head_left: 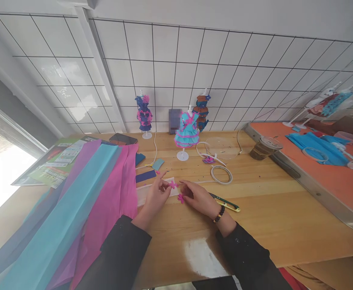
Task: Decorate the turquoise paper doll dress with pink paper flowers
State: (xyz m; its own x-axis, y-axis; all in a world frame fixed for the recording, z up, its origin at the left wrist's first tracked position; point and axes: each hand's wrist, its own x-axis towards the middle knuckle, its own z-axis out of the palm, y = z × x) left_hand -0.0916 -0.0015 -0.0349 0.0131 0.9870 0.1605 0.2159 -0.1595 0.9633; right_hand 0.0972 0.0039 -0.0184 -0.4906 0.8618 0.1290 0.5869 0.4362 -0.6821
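Observation:
My left hand (158, 191) pinches a small pink flower-shaped piece (172, 184) between thumb and finger, above a white sheet (174, 191). Close on its right, my right hand (199, 197) has its fingers curled, thumb near the forefinger, at a second pink piece (180, 198); whether it grips that piece is hard to tell. Behind the hands, a miniature turquoise dress with pink trim (187, 133) stands on a white stand. A green and yellow cutter (229, 204) lies beside my right wrist.
Pink (112, 193) and turquoise paper sheets (64, 217) cover the left side. A tape roll (221, 174) and a brown-filled cup (265, 148) are on the right. More small dresses (144, 114) stand by the tiled wall. An orange table (273, 135) adjoins on the right.

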